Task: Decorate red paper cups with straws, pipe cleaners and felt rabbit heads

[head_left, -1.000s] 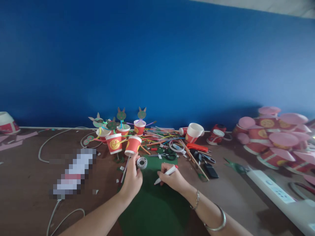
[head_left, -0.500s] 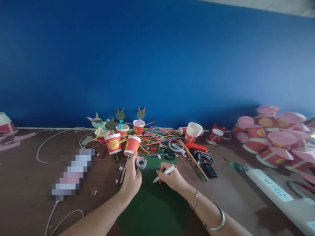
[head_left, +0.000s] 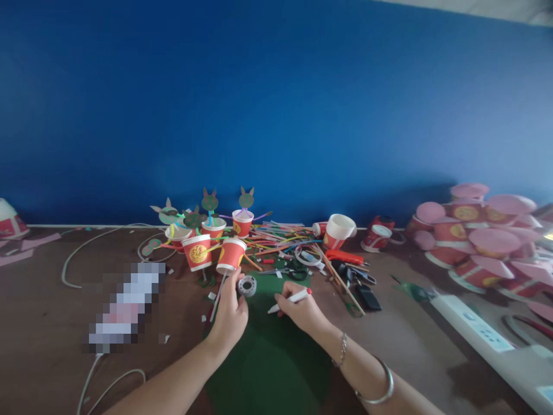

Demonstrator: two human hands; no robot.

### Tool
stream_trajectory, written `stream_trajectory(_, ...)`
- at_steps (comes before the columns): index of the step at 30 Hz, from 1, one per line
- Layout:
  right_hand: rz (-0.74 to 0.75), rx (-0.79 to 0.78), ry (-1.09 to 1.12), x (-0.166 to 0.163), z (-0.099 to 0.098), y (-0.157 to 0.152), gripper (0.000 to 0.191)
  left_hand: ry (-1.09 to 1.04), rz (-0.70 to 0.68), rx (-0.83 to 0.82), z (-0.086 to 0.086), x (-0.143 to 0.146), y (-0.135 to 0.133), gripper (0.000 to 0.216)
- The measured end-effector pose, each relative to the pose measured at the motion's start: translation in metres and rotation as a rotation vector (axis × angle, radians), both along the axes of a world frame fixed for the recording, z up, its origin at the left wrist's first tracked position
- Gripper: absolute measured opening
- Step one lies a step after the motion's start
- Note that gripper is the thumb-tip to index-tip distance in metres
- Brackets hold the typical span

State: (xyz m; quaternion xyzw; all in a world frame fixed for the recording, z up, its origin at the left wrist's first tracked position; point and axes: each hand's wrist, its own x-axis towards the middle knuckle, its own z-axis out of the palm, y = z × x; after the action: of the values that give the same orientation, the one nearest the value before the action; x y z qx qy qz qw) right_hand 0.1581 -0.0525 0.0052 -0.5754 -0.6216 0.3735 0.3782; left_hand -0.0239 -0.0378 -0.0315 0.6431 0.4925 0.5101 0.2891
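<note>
A dark green sheet (head_left: 272,357) lies flat on the brown table in front of me. My left hand (head_left: 230,316) rests on its left edge with the fingers pressed down, the thumb close to a small roll of tape (head_left: 247,285). My right hand (head_left: 300,309) is closed around a white marker with a red cap (head_left: 290,300), whose tip points down-left at the green sheet. Bracelets show on my right wrist.
Red paper cups with green cut-out heads (head_left: 207,242) stand behind my hands, beside a heap of coloured sticks (head_left: 280,239) and scissors (head_left: 294,271). A stack of red cups with pink discs (head_left: 484,242) fills the right. A white power strip (head_left: 479,331) and cables (head_left: 95,374) lie near.
Both hands have kept their places on the green sheet; the view has shifted slightly, and the marker in my right hand has moved only a little.
</note>
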Motion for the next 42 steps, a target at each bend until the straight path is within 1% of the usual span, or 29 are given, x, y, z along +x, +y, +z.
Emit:
stream_trajectory(8, -0.032, 0.018, -0.012, 0.0010, 0.0007, 0.0007, 0.026, 0.000, -0.006, -0.001, -0.0013, 0.0005, 0.0007, 0.057)
stream_trajectory(13, -0.031, 0.029, 0.010, 0.0015, -0.0010, 0.0014, 0.026, 0.000, -0.004, -0.005, -0.0004, 0.0001, 0.0003, 0.057)
stream_trajectory(22, -0.032, 0.044, -0.032, 0.0022, -0.0019, 0.0017, 0.025, 0.020, -0.009, -0.014, 0.0014, -0.0003, -0.0003, 0.056)
stream_trajectory(42, -0.051, 0.022, -0.062, 0.0022, -0.0034, 0.0020, 0.021, 0.004, -0.006, -0.018, 0.0012, 0.0004, -0.0007, 0.058)
